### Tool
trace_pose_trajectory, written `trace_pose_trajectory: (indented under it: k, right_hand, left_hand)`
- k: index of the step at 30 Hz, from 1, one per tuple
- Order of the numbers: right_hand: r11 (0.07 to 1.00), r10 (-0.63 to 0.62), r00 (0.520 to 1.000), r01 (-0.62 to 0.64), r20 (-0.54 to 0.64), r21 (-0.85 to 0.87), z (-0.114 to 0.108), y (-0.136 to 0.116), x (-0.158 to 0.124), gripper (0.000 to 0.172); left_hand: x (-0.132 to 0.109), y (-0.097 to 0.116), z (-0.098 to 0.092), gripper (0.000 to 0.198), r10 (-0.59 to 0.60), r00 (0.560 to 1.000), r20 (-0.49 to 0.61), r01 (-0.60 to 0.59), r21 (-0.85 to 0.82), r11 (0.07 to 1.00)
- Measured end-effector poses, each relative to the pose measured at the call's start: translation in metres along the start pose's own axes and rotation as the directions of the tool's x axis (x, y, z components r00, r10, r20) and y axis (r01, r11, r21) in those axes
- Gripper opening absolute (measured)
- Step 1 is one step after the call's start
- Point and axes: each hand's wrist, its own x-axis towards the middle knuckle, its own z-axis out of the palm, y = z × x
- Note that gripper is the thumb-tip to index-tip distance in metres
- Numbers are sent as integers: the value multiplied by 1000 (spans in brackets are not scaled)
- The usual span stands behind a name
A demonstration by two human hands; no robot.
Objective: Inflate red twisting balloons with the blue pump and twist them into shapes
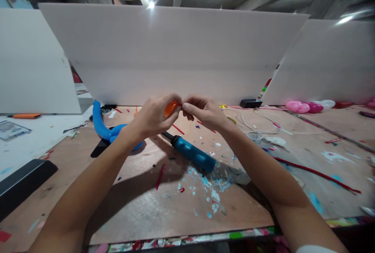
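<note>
A small, partly inflated orange balloon (171, 108) sits within the curled fingers of my left hand (159, 114). My right hand (202, 109) meets it fingertip to fingertip, pinching at the balloon's right end; the end itself is hidden by the fingers. Both hands are raised over the table. Below them lies a blue hand pump (195, 153) with a black shaft, tilted down to the right. A twisted blue balloon (101, 122) rests left of my left forearm, partly covered by it.
White panels (175, 53) stand along the back. A black box (250, 103), pink and white balloons (304, 106) and a pale cord (246, 126) lie right. A long red strip (318, 173) crosses the right side. A black object (25, 184) lies at left. Scraps litter the tabletop (129, 206).
</note>
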Motion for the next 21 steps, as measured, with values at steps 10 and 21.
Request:
trace_pose_trajectory:
  k: [10,21]
  right_hand:
    - [976,-178,981,166,-75,-141,2,-18,-9,21]
    - [896,-6,999,-18,52,443,9,-18,-4,18]
  left_hand:
    - [0,10,-6,13,-13,1000,-19,12,-83,996]
    - [0,14,-16,9,-80,996,-34,70,-222,973]
